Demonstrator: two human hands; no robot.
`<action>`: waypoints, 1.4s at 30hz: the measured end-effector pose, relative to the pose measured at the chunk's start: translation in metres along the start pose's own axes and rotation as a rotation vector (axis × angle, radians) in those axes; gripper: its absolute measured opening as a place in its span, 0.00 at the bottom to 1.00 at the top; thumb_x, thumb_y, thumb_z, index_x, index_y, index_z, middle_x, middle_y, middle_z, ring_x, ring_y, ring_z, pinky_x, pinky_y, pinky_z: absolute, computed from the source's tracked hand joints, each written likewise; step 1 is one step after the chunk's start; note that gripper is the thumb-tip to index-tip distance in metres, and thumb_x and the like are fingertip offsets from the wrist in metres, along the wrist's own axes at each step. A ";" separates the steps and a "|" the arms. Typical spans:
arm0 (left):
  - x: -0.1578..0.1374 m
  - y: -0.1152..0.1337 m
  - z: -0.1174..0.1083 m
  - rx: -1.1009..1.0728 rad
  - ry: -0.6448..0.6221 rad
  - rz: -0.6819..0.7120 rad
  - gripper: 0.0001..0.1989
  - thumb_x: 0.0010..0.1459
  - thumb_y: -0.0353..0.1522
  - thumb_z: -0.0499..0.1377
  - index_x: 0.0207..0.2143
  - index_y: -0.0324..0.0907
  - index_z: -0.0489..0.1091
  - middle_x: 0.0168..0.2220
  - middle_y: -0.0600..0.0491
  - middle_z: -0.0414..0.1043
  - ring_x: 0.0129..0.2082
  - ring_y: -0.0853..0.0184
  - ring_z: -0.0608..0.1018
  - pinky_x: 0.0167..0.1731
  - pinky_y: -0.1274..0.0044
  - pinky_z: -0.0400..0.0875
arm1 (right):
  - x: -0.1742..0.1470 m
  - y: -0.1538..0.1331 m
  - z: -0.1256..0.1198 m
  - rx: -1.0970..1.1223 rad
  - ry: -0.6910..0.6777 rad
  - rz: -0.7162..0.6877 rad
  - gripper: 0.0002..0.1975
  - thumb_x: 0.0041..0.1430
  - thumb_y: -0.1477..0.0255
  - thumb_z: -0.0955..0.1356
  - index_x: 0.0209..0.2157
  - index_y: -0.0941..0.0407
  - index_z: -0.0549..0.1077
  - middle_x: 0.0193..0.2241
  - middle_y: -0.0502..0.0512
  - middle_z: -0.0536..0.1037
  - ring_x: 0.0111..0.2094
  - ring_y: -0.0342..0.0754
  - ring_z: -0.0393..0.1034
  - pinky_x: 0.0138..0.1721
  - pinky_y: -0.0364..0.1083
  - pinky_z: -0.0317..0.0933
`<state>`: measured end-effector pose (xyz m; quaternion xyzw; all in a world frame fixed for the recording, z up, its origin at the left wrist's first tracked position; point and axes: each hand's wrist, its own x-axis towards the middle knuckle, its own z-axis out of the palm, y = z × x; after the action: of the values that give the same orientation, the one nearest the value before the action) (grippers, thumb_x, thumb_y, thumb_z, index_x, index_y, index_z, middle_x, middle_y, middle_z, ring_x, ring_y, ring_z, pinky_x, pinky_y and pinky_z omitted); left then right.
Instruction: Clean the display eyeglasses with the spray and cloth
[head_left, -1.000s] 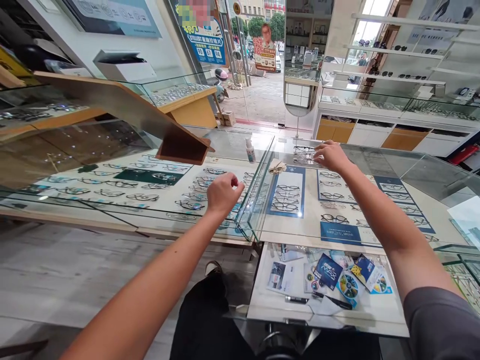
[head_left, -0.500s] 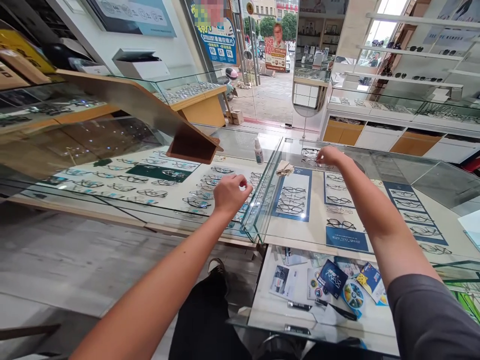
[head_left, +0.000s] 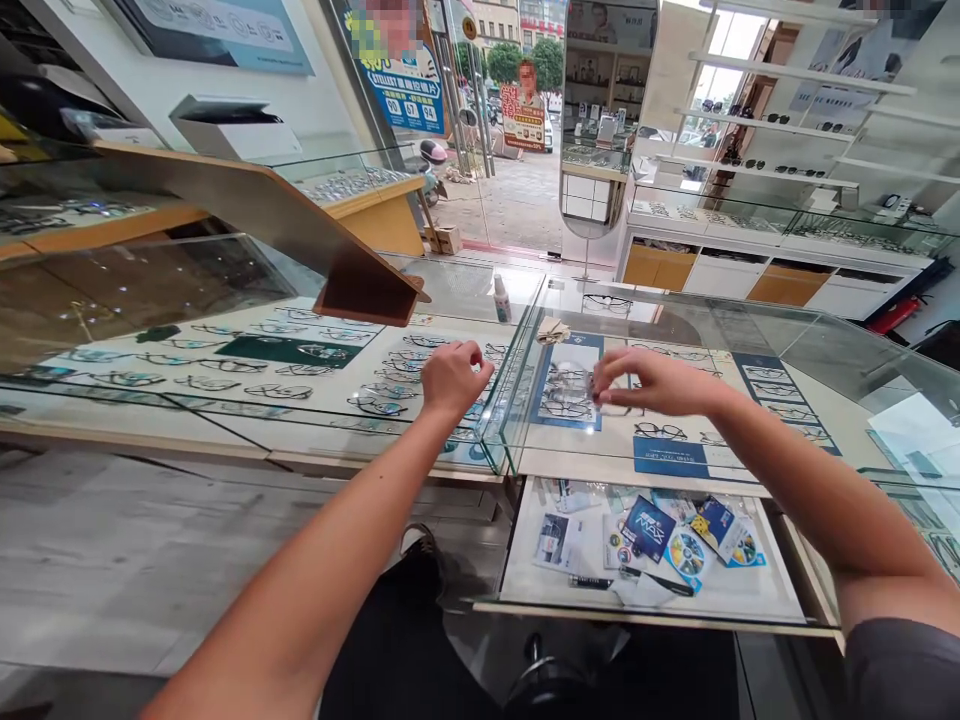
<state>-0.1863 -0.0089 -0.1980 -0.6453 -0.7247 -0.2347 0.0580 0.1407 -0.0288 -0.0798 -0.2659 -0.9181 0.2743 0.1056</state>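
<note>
My left hand (head_left: 452,382) is curled over the left glass counter, thumb and forefinger bent into a ring, and I see nothing in it. My right hand (head_left: 649,382) is over the right counter, its fingertips pinching a thin pair of eyeglasses (head_left: 568,376). That pair blends with the framed glasses on the blue and white display card (head_left: 536,410) under the glass, so its outline is hard to make out. Another pair of eyeglasses (head_left: 607,302) lies on the far part of the countertop. Between the hands are a crumpled beige cloth (head_left: 553,330) and a small spray bottle (head_left: 501,300).
An open drawer (head_left: 517,585) with leaflets, cards and pens juts out below the right counter. A brown slanted board (head_left: 247,195) stands on the left counter. Upright glass edges (head_left: 510,400) meet between the two counters. A tall mirror (head_left: 596,215) stands beyond.
My right hand has drawn back from the far countertop towards me, with one pair of eyeglasses from there. The other pair stays behind. My left hand has hardly moved; the view has shifted slightly.
</note>
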 end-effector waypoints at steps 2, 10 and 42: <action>0.001 0.000 0.000 -0.002 0.000 -0.003 0.08 0.60 0.34 0.57 0.33 0.42 0.75 0.38 0.42 0.79 0.43 0.51 0.80 0.35 0.68 0.65 | -0.024 -0.040 0.032 0.088 -0.041 -0.049 0.08 0.72 0.67 0.70 0.40 0.51 0.83 0.45 0.55 0.82 0.48 0.50 0.76 0.53 0.51 0.70; 0.003 -0.003 0.000 -0.009 0.006 0.004 0.05 0.58 0.32 0.59 0.30 0.43 0.72 0.36 0.44 0.80 0.41 0.51 0.80 0.33 0.70 0.64 | -0.067 -0.019 0.165 0.003 -0.067 -0.017 0.05 0.69 0.73 0.71 0.39 0.56 0.82 0.42 0.61 0.81 0.46 0.52 0.75 0.50 0.52 0.71; -0.012 -0.003 -0.021 -0.100 -0.147 -0.153 0.07 0.55 0.37 0.55 0.27 0.46 0.62 0.26 0.52 0.72 0.28 0.61 0.73 0.30 0.73 0.59 | 0.157 0.265 0.140 -0.505 0.242 0.529 0.16 0.71 0.68 0.65 0.47 0.53 0.86 0.58 0.66 0.75 0.66 0.63 0.58 0.72 0.67 0.39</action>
<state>-0.1915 -0.0287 -0.1845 -0.6056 -0.7615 -0.2264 -0.0456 0.0760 0.1821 -0.3363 -0.5416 -0.8374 0.0239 0.0698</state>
